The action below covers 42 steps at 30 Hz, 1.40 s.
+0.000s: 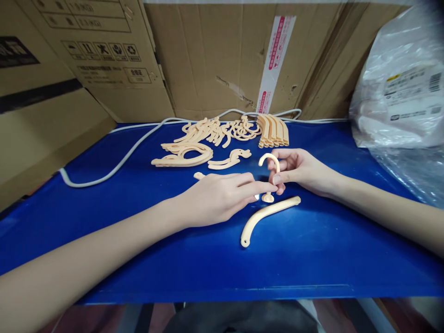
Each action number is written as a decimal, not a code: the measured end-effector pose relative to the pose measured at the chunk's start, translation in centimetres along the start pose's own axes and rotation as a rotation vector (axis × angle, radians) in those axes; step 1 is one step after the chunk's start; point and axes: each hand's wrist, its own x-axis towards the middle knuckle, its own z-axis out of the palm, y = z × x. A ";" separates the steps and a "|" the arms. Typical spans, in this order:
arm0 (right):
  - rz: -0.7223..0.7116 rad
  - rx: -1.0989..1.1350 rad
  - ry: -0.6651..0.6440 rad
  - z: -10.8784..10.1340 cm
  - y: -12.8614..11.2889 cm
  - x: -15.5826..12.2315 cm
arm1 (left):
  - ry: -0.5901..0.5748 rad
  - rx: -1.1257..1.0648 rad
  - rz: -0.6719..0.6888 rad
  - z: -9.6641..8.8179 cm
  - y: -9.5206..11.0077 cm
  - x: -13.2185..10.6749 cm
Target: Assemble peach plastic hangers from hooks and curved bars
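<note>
My right hand pinches a cream plastic hanger hook by its stem, with the curved end up and a small rounded foot below the fingers. My left hand reaches in from the left, palm down. Its index fingertip meets the stem and my right fingertips, while its thumb and grip are mostly hidden. Behind it pokes out the end of a cream piece; I cannot tell whether that hand holds it. A curved hanger arm with a hole at its near end lies in front of both hands.
Farther back lie stacked curved arms, a pile of loose hooks, a row of arms and a small group of pieces. A white cable crosses the blue table. Cardboard and a plastic bag stand behind.
</note>
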 end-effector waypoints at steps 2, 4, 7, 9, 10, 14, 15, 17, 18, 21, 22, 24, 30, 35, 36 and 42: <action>0.000 0.024 -0.031 -0.3 0.0 0.0 | 0.011 -0.012 -0.005 0.0 0.0 0.0; 0.005 0.044 -0.054 -0.4 0.0 0.0 | 0.036 -0.026 -0.006 0.1 0.0 -0.1; 0.009 0.048 -0.081 -0.5 -0.1 -0.1 | 0.065 -0.041 0.003 0.2 -0.1 -0.1; 0.003 0.046 -0.095 -0.5 -0.2 -0.1 | 0.066 -0.043 0.008 0.2 -0.2 -0.1; -0.003 0.046 -0.097 -0.5 -0.1 -0.1 | 0.067 -0.040 0.010 0.2 -0.2 0.0; -0.028 0.037 -0.078 -0.6 0.1 0.0 | 0.080 -0.028 0.013 0.2 -0.2 0.1; -0.032 0.032 -0.072 -0.7 0.1 0.0 | 0.078 -0.024 0.012 0.1 -0.2 0.1; -0.038 0.021 -0.069 -0.7 0.2 0.0 | 0.071 -0.017 0.010 0.1 -0.2 0.1; -0.041 0.017 -0.072 -0.8 0.2 0.1 | 0.069 -0.015 0.009 0.1 -0.1 0.1; -0.049 0.010 -0.083 -0.8 0.2 0.1 | 0.070 -0.018 0.011 0.0 -0.1 0.1; -0.048 0.007 -0.086 -0.8 0.2 0.1 | 0.070 -0.019 0.012 0.0 -0.1 0.1; -0.039 0.001 -0.091 -0.9 0.1 0.1 | 0.070 -0.013 0.018 0.0 -0.1 0.1; -0.006 0.007 -0.101 -1.0 0.2 0.1 | 0.062 -0.006 0.039 0.2 -0.2 0.2; -0.006 0.023 -0.102 -1.0 0.4 0.1 | 0.056 -0.062 0.035 0.2 -0.2 0.2; -0.005 0.027 -0.099 -1.0 0.4 0.1 | 0.060 -0.088 0.035 0.2 -0.2 0.2; 0.004 0.086 -0.110 -0.7 0.3 -0.3 | 0.118 -0.240 0.045 0.0 0.3 0.3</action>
